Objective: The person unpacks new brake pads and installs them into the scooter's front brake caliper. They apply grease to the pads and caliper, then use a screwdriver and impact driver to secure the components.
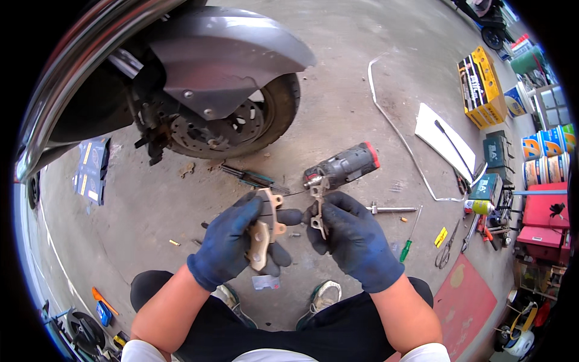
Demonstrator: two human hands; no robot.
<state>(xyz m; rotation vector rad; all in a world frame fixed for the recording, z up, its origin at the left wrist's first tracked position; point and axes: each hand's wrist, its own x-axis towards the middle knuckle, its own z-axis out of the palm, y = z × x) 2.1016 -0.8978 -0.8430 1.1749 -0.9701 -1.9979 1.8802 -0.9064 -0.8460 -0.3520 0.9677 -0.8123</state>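
Both my hands wear dark blue work gloves and are raised close together over the ground. My left hand point(226, 244) is closed around a pair of tan brake pads point(260, 240), which lie one against the other with copper-coloured ears on the right side. Between thumb and fingers, my right hand point(359, 241) pinches a thin metal clip point(316, 209) with notched ends, held upright. A small gap separates the clip from the pads. Just beyond my right hand lies a black and red cordless power tool point(344, 167).
A motor scooter's front wheel point(283, 114) with its brake disc stands at the upper left. Near it lie a small rusty part point(188, 170) and slim tools point(250, 176). Rightward are a green-handled screwdriver point(407, 248), scissors point(446, 250), a yellow box point(480, 87) and a red toolbox point(543, 208).
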